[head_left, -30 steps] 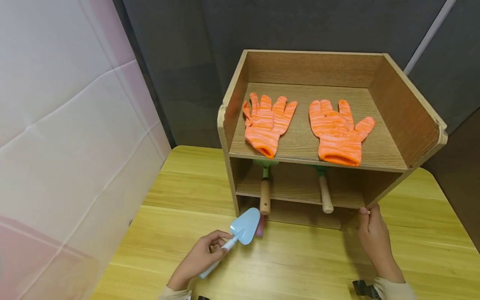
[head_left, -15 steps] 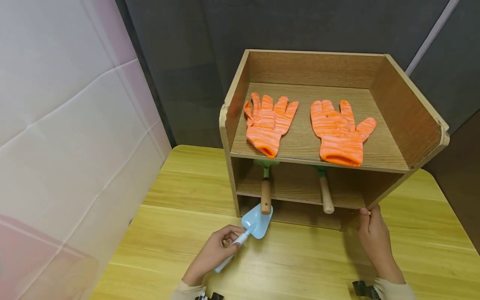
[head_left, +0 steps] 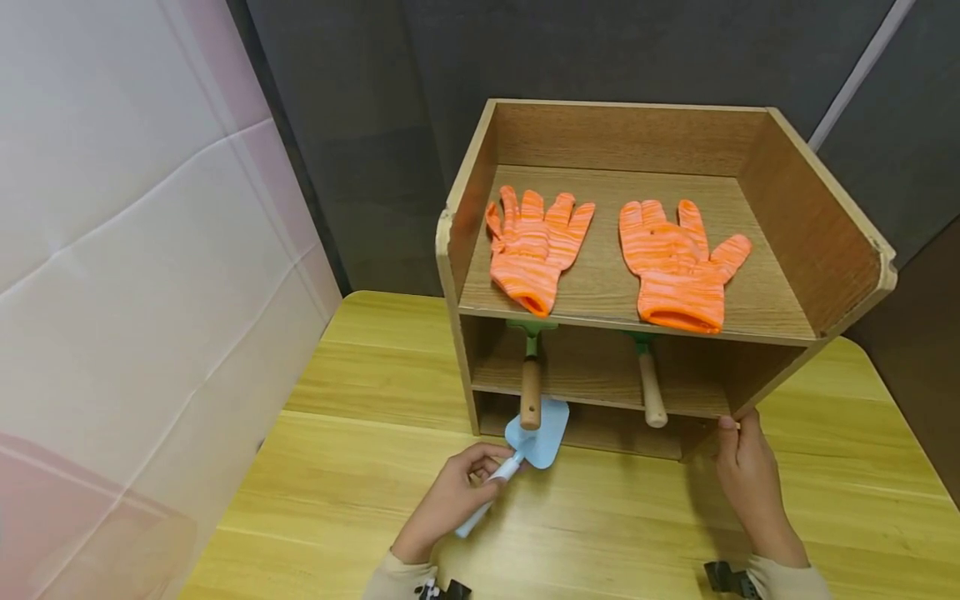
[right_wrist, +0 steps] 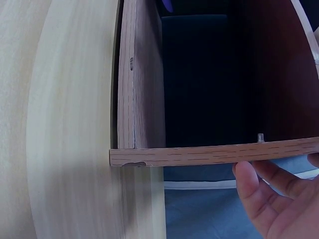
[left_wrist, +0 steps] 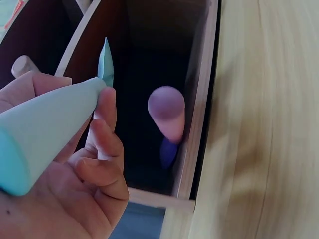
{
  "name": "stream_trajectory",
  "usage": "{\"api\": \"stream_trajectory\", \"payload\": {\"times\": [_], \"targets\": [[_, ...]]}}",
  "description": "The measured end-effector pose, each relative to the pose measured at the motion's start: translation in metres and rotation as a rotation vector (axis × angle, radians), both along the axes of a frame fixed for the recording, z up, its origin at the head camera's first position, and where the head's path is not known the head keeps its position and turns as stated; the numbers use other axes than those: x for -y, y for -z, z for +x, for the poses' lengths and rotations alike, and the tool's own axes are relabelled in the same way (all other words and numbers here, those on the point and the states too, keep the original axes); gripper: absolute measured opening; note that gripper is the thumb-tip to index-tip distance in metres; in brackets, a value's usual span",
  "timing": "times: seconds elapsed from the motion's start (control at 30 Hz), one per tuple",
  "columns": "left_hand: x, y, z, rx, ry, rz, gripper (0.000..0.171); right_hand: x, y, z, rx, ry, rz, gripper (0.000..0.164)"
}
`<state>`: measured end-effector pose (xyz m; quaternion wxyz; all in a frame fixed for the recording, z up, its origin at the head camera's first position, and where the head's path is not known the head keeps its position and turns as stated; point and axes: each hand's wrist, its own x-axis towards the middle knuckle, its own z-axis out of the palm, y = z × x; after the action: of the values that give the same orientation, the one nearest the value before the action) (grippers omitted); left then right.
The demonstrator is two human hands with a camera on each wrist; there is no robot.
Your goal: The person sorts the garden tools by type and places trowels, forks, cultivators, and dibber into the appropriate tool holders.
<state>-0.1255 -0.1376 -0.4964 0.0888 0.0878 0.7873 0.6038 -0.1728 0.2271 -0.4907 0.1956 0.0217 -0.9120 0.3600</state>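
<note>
My left hand (head_left: 457, 492) pinches the pale blue handle of a garden trowel (head_left: 546, 437), thumb on top. Its blade points up and right at the front of the lowest shelf opening, partly behind a wooden handle hanging over it. Inside that opening, in the left wrist view, a tool with a rounded pink-purple handle (left_wrist: 168, 112) and a darker purple part lies beyond the trowel. My right hand (head_left: 750, 479) touches the right side panel of the wooden shelf unit (right_wrist: 214, 153); its thumb tip meets the front edge and its fingers lie along the outer side.
On the top shelf lie two orange gloves, the left glove (head_left: 536, 246) and the right glove (head_left: 678, 267). Two green-headed tools with wooden handles, one brown (head_left: 531, 392) and one paler (head_left: 651, 387), jut from the middle shelf. The unit stands on a yellow wood-grain table (head_left: 337, 467).
My left hand has moved right and slightly up with the trowel, bringing its blade behind the brown wooden handle at the lowest opening. My right hand stays at the side panel.
</note>
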Motion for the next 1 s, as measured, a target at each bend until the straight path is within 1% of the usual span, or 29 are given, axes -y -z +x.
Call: {"api": "stream_trajectory", "payload": {"times": [0.13, 0.27, 0.33, 0.43, 0.6, 0.8, 1.0], "targets": [[-0.009, 0.002, -0.003, -0.022, 0.004, 0.006, 0.034, 0.000, 0.000, 0.000, 0.004, 0.001, -0.003, 0.032], [-0.020, 0.004, -0.007, -0.046, 0.013, 0.033, 0.033, 0.001, 0.000, 0.001, -0.012, 0.014, 0.001, 0.030], [-0.025, 0.004, -0.008, -0.044, 0.010, 0.046, 0.033, 0.001, 0.000, 0.001, -0.013, 0.014, -0.001, 0.029], [-0.034, 0.003, -0.010, -0.032, -0.001, 0.054, 0.034, 0.000, 0.000, 0.000, -0.007, 0.011, -0.006, 0.029], [-0.047, 0.002, -0.013, -0.013, -0.023, 0.068, 0.034, 0.001, 0.000, 0.000, -0.025, 0.013, -0.001, 0.029], [-0.060, 0.004, -0.016, -0.008, -0.036, 0.088, 0.033, 0.000, 0.002, 0.000, -0.028, 0.010, -0.007, 0.028], [-0.070, 0.006, -0.020, 0.040, -0.043, 0.132, 0.035, 0.000, 0.003, -0.001, -0.041, 0.009, -0.016, 0.028]]}}
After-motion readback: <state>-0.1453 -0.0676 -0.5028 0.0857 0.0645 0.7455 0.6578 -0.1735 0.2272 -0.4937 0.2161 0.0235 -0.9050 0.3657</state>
